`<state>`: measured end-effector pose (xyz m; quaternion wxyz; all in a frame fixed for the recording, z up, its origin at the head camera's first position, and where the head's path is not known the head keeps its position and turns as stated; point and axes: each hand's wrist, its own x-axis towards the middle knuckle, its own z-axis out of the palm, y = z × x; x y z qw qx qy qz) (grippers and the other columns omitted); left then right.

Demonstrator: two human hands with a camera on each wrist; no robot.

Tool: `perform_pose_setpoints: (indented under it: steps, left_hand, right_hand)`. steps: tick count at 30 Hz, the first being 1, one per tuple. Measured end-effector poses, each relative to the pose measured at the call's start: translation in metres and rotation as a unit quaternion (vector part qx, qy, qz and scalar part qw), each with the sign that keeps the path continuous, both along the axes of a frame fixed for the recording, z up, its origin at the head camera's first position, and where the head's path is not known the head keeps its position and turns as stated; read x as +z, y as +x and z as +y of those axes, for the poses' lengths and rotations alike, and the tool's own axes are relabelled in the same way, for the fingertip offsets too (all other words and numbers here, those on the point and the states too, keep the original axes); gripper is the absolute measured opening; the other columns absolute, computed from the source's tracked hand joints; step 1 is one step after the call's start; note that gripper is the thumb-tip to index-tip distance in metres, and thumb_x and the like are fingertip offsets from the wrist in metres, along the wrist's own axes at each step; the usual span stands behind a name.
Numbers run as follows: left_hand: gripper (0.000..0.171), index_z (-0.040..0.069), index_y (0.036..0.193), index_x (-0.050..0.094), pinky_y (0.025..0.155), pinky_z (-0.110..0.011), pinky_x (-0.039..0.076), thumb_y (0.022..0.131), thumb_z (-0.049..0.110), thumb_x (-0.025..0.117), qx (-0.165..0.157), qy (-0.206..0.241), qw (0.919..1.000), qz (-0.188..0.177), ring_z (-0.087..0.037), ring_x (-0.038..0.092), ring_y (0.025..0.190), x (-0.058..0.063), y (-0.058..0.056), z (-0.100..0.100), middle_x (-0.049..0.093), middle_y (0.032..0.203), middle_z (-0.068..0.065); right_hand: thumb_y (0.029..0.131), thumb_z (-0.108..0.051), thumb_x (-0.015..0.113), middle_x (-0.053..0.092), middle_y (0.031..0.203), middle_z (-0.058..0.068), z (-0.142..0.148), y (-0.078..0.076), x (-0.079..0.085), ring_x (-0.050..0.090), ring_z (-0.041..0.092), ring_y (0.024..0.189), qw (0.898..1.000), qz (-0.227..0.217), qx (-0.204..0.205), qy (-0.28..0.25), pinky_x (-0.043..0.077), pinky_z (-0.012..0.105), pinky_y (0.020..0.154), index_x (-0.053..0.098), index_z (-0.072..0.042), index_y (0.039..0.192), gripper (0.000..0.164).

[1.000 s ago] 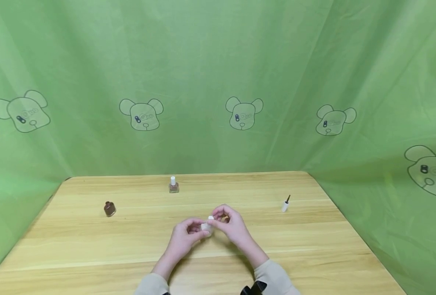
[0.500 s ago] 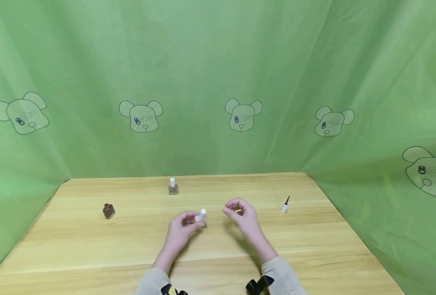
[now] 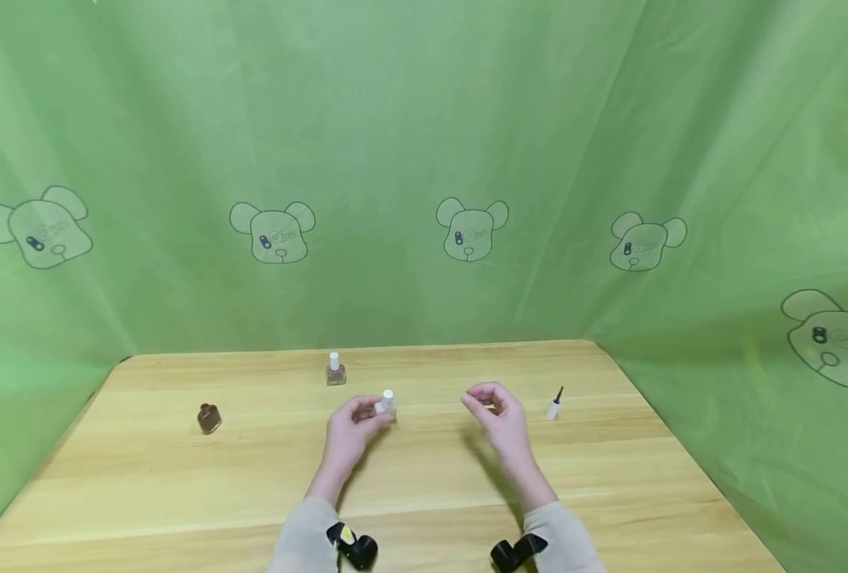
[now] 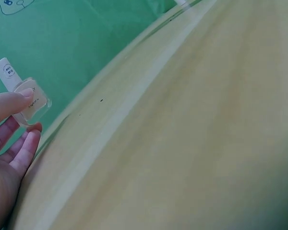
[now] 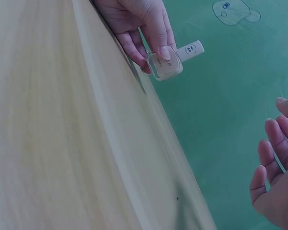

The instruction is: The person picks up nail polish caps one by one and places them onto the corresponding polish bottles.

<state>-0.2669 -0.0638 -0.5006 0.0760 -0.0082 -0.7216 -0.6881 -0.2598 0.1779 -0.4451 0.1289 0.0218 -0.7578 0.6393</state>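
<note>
My left hand (image 3: 347,440) pinches a bottle of pale nail polish (image 4: 38,103) between thumb and fingers. Its white cap (image 4: 8,73) is on, and the printed label faces the thumb side in the left wrist view. My right hand (image 3: 507,428) is raised over the table to the right of the bottle and holds nothing. Seen from the right wrist, its fingers (image 5: 278,143) are loosely bent, with the thumb apart from most of them. Nearest to that hand is a white cap with a dark brush (image 3: 554,407), standing brush-up on the table.
On the wooden table (image 3: 431,485), an uncapped dark brown polish bottle (image 3: 209,419) sits at the left. A capped brownish polish bottle (image 3: 335,374) stands near the back edge. A green curtain (image 3: 373,294) with bear-head drawings hangs behind the table and along its sides.
My right hand has let go of the pale bottle's cap and moved away to the right. My left hand has carried the bottle forward and slightly left.
</note>
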Motion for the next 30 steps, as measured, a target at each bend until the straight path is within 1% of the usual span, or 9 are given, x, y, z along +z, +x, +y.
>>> perform_pose_setpoints:
  steps: [4, 8, 10, 13, 16, 20, 24, 30]
  left_hand:
    - [0.035, 0.002, 0.112, 0.067, 0.079, -0.018, 0.056, 0.080, 0.011, 0.078, 0.001, 0.002, 0.9999, 0.010, -0.021, 0.066, 0.095, -0.002, -0.011, 0.004, 0.070, 0.108, -0.018]
    - [0.034, 0.002, 0.111, 0.067, 0.079, -0.019, 0.057, 0.079, 0.010, 0.078, 0.004, 0.000, 0.9999, 0.014, -0.020, 0.066, 0.094, -0.004, -0.021, 0.008, 0.070, 0.107, -0.017]
    - [0.034, 0.002, 0.111, 0.068, 0.078, -0.019, 0.056, 0.079, 0.011, 0.078, 0.006, -0.002, 0.9999, 0.015, -0.020, 0.066, 0.093, -0.004, -0.025, 0.009, 0.070, 0.106, -0.017]
    - [0.033, 0.003, 0.110, 0.068, 0.078, -0.020, 0.056, 0.080, 0.012, 0.078, 0.008, -0.005, 0.9998, 0.018, -0.020, 0.066, 0.093, -0.004, -0.032, 0.012, 0.071, 0.105, -0.016]
    - [0.032, 0.004, 0.110, 0.068, 0.077, -0.019, 0.056, 0.080, 0.012, 0.078, 0.007, -0.002, 0.9998, 0.019, -0.019, 0.066, 0.092, -0.004, -0.040, 0.016, 0.071, 0.106, -0.016]
    - [0.034, 0.003, 0.111, 0.068, 0.078, -0.020, 0.057, 0.080, 0.012, 0.078, 0.003, -0.006, 0.9997, 0.024, -0.020, 0.067, 0.093, -0.004, -0.049, 0.021, 0.070, 0.108, -0.017]
    - [0.035, 0.004, 0.111, 0.068, 0.080, -0.023, 0.058, 0.080, 0.015, 0.079, -0.006, -0.014, 0.9996, 0.024, -0.020, 0.067, 0.093, -0.004, -0.057, 0.027, 0.070, 0.108, -0.016]
    - [0.034, 0.004, 0.110, 0.069, 0.081, -0.025, 0.058, 0.080, 0.015, 0.079, -0.011, -0.027, 0.9988, 0.040, -0.021, 0.067, 0.092, -0.003, -0.071, 0.036, 0.071, 0.107, -0.016]
  right_hand:
    - [0.087, -0.011, 0.073, 0.065, 0.083, -0.012, 0.007, -0.002, -0.002, 0.058, 0.005, 0.082, 1.000, 0.013, -0.025, -0.008, 0.047, 0.019, 0.076, 0.064, 0.003, 0.103, 0.024]
    - [0.087, -0.009, 0.072, 0.065, 0.081, -0.011, 0.014, -0.003, -0.003, 0.058, 0.005, 0.078, 0.997, 0.027, -0.051, -0.041, 0.049, 0.018, 0.075, 0.063, 0.005, 0.100, 0.020]
    - [0.088, -0.006, 0.071, 0.065, 0.079, -0.010, 0.018, -0.003, -0.002, 0.059, 0.004, 0.075, 0.995, 0.043, -0.064, -0.066, 0.050, 0.017, 0.073, 0.062, 0.005, 0.098, 0.018]
    - [0.087, -0.002, 0.070, 0.064, 0.076, -0.010, 0.023, -0.005, -0.002, 0.059, 0.004, 0.072, 0.989, 0.076, -0.082, -0.100, 0.051, 0.016, 0.069, 0.061, 0.008, 0.096, 0.017]
    - [0.085, -0.001, 0.071, 0.064, 0.076, -0.011, 0.028, -0.007, -0.001, 0.059, 0.004, 0.071, 0.982, 0.103, -0.107, -0.115, 0.051, 0.015, 0.068, 0.061, 0.010, 0.096, 0.019]
    - [0.085, -0.001, 0.072, 0.064, 0.079, -0.010, 0.036, -0.009, -0.002, 0.058, 0.004, 0.074, 0.974, 0.123, -0.137, -0.130, 0.051, 0.014, 0.069, 0.059, 0.012, 0.097, 0.022]
    - [0.085, -0.002, 0.073, 0.064, 0.080, -0.009, 0.044, -0.009, -0.001, 0.057, 0.005, 0.075, 0.966, 0.139, -0.166, -0.142, 0.049, 0.013, 0.069, 0.059, 0.012, 0.097, 0.023]
    - [0.084, 0.001, 0.072, 0.062, 0.079, -0.010, 0.057, -0.010, 0.002, 0.054, 0.005, 0.074, 0.952, 0.167, -0.201, -0.156, 0.046, 0.012, 0.067, 0.059, 0.012, 0.098, 0.023]
